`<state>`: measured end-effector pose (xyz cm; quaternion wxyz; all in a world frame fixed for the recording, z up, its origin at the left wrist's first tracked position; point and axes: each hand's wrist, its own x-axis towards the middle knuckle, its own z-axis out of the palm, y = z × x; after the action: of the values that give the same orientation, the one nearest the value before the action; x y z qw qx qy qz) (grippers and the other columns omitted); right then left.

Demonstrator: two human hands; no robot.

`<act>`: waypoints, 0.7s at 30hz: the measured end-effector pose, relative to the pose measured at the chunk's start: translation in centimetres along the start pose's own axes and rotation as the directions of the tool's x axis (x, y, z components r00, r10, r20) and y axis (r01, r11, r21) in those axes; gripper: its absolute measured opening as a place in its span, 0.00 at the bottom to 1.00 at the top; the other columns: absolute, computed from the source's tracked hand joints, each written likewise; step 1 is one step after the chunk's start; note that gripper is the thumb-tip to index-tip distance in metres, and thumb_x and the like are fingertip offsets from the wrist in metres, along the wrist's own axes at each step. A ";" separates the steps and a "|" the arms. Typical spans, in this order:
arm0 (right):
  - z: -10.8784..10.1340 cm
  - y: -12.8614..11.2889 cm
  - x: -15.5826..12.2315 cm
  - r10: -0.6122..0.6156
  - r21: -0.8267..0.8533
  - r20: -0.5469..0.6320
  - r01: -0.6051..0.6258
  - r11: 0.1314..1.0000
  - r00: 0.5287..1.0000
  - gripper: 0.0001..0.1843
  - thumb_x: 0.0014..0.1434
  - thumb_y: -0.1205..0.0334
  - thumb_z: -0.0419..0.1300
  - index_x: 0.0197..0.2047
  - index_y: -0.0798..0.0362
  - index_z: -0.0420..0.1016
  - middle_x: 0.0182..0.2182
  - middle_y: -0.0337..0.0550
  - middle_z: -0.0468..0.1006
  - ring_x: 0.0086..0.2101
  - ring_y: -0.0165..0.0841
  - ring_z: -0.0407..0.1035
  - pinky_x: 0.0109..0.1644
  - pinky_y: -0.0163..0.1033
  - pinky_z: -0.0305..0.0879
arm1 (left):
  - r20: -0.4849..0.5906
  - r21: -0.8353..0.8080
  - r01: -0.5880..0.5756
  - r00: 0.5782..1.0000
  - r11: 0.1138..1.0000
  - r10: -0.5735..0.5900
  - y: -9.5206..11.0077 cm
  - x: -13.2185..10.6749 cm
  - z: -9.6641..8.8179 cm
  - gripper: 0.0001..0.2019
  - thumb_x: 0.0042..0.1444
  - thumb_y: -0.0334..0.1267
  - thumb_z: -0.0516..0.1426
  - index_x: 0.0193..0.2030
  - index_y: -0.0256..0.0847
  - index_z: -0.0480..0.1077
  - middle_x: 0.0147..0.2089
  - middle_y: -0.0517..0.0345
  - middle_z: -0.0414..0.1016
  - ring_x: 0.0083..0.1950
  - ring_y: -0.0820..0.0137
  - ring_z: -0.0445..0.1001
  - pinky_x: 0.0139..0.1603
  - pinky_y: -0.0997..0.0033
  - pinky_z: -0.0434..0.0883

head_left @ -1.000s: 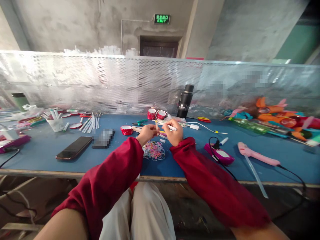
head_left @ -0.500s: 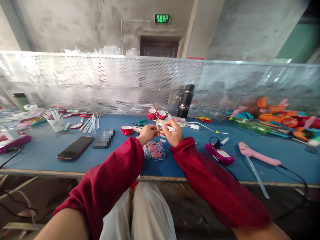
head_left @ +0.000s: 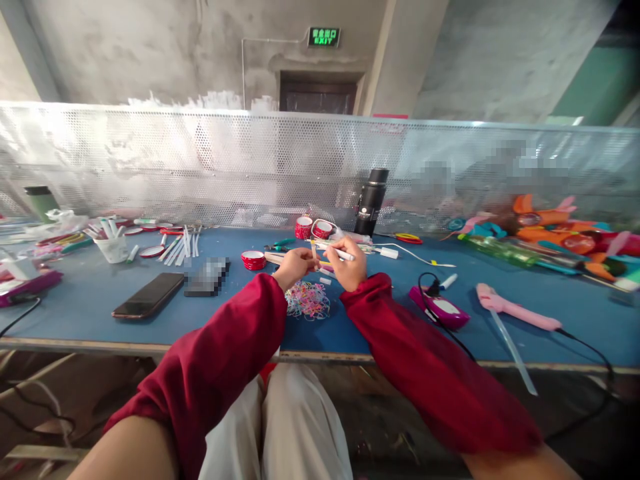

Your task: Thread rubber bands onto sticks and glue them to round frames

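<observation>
Looks like you're doing pen work: left hand point(head_left: 297, 266) pinching a thin strip point(head_left: 314, 249), right hand point(head_left: 351, 265) gripping a white pen point(head_left: 344, 254). Next bit probably needs a steady hold.

At twelve o'clock, a lit green exit sign point(head_left: 324, 37) is mounted. At two, a black flask point(head_left: 371, 205) is set before a perforated screen point(head_left: 300, 150). Orange pieces point(head_left: 543, 237) are heaped at three; a pink glue gun point(head_left: 530, 314) is laid toward four, a dark phone point(head_left: 149, 296) toward eight.
</observation>
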<state>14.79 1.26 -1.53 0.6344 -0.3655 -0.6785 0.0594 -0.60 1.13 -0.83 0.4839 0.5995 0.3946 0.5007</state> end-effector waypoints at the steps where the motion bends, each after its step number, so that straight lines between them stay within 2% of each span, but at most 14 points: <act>1: 0.0 -0.1 0.0 0.002 0.011 0.010 -0.002 1.000 1.000 0.07 0.59 0.55 0.61 0.33 0.47 0.69 0.27 0.38 0.80 0.29 0.36 0.74 0.34 0.40 0.70 | 0.005 0.007 -0.003 1.000 1.000 0.003 0.0 0.0 0.0 0.05 0.48 0.30 0.65 0.29 0.35 0.73 0.22 0.61 0.71 0.22 0.77 0.65 0.25 0.76 0.58; 5: 0.1 -0.1 0.0 -0.003 0.012 0.044 0.003 1.000 0.999 0.06 0.59 0.56 0.60 0.33 0.47 0.69 0.28 0.38 0.80 0.28 0.35 0.74 0.33 0.39 0.69 | 0.014 0.026 -0.004 1.000 1.000 0.004 -0.2 0.1 -0.1 0.07 0.47 0.32 0.67 0.28 0.34 0.72 0.22 0.62 0.70 0.22 0.78 0.64 0.24 0.76 0.57; 10: 0.0 0.1 0.0 -0.003 -0.027 0.000 0.003 1.000 1.000 0.07 0.59 0.55 0.61 0.33 0.47 0.69 0.28 0.39 0.80 0.29 0.36 0.74 0.34 0.40 0.70 | 0.006 0.009 -0.006 1.000 1.000 0.006 -0.2 0.1 -0.1 0.05 0.48 0.30 0.65 0.30 0.35 0.73 0.23 0.61 0.71 0.23 0.77 0.65 0.25 0.76 0.58; 15: 0.1 -0.2 -0.1 -0.009 -0.020 0.045 0.010 1.000 0.999 0.07 0.60 0.55 0.60 0.32 0.47 0.69 0.27 0.38 0.80 0.27 0.35 0.73 0.32 0.39 0.69 | 0.011 0.018 0.004 1.000 1.000 -0.004 -0.1 0.0 0.0 0.06 0.47 0.32 0.66 0.28 0.35 0.73 0.22 0.62 0.70 0.23 0.77 0.64 0.25 0.76 0.58; 21: 0.0 0.0 0.0 -0.011 -0.024 0.007 0.012 1.000 1.000 0.07 0.59 0.55 0.60 0.33 0.46 0.69 0.28 0.38 0.80 0.29 0.35 0.74 0.34 0.40 0.70 | 0.001 0.016 0.003 1.000 1.000 -0.003 0.0 -0.1 0.0 0.05 0.47 0.31 0.65 0.29 0.35 0.72 0.23 0.61 0.71 0.23 0.77 0.65 0.26 0.76 0.58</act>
<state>14.79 1.29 -1.57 0.6278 -0.3690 -0.6835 0.0489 -0.64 1.06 -0.85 0.4801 0.6031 0.3991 0.4964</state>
